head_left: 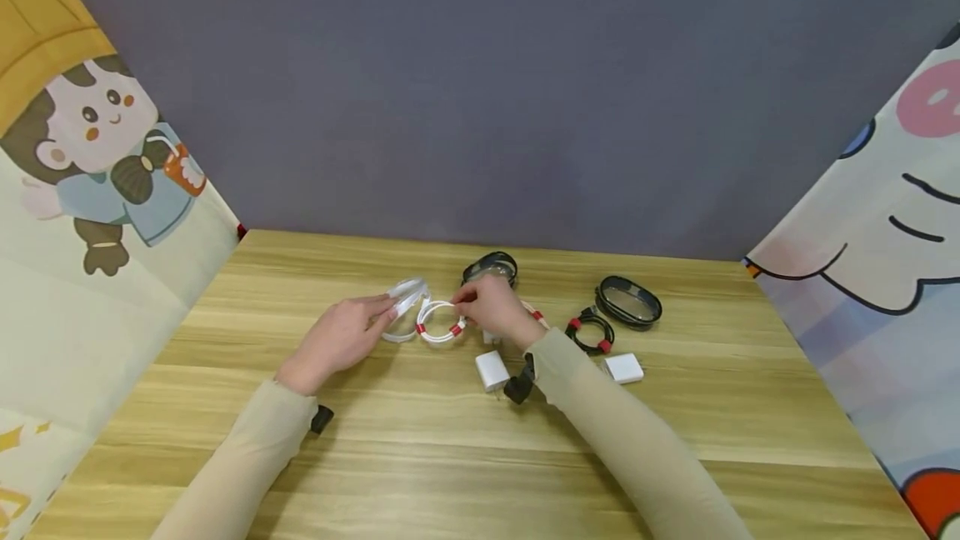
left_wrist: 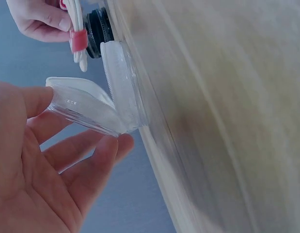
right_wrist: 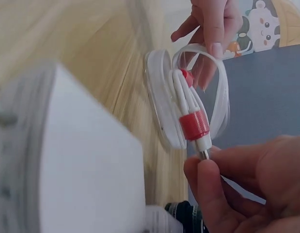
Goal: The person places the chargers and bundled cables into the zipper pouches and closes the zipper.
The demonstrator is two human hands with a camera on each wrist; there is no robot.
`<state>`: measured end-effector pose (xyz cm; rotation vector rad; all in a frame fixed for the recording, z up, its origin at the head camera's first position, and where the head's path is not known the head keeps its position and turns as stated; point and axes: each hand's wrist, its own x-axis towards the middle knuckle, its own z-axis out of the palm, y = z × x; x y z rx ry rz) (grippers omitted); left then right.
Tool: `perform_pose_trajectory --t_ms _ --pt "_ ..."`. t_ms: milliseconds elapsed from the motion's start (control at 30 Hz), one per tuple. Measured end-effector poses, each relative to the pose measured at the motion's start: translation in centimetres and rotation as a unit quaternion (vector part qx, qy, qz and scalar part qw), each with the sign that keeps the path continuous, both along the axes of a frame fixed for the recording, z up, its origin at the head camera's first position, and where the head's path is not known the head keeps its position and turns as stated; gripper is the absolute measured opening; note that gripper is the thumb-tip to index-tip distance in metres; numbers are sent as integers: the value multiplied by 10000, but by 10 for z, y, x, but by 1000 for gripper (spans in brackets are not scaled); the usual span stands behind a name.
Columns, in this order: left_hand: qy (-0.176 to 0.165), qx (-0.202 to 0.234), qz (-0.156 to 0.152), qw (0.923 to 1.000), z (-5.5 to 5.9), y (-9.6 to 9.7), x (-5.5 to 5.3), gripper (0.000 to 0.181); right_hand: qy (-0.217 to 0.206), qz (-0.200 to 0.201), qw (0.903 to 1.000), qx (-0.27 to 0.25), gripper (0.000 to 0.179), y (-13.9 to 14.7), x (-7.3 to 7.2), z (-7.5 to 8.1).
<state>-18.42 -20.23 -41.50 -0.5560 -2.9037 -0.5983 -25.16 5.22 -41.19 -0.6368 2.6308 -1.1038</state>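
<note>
My left hand (head_left: 337, 344) pinches the raised lid of a small clear zip case (left_wrist: 82, 104) between thumb and fingers. The case stands open on the table, its base resting on the wood. My right hand (head_left: 495, 307) pinches the metal plug end of a coiled white cable (right_wrist: 196, 125) bound with red straps. In the right wrist view the coil overlaps the open mouth of the clear case, between its two halves.
A black-rimmed case (head_left: 489, 261) lies behind my right hand, another black case (head_left: 637, 323) further right. Near that one are a coiled black cable (head_left: 603, 347) with red straps and a white charger (head_left: 624, 368). Another white charger (head_left: 492, 370) sits by my right wrist.
</note>
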Motion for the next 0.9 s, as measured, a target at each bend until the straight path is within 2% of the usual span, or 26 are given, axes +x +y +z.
perform_pose_trajectory --t_ms 333,567,900 --pt "-51 42 40 10000 1 2 1 44 -398 -386 9970 -532 15 -11 2 -2" --pt "-10 89 112 9999 0 3 2 42 -822 -728 9888 -1006 13 -19 1 -8" --pt "-181 343 191 9991 1 4 1 40 -1037 -996 9782 -1496 6 -31 1 -13"
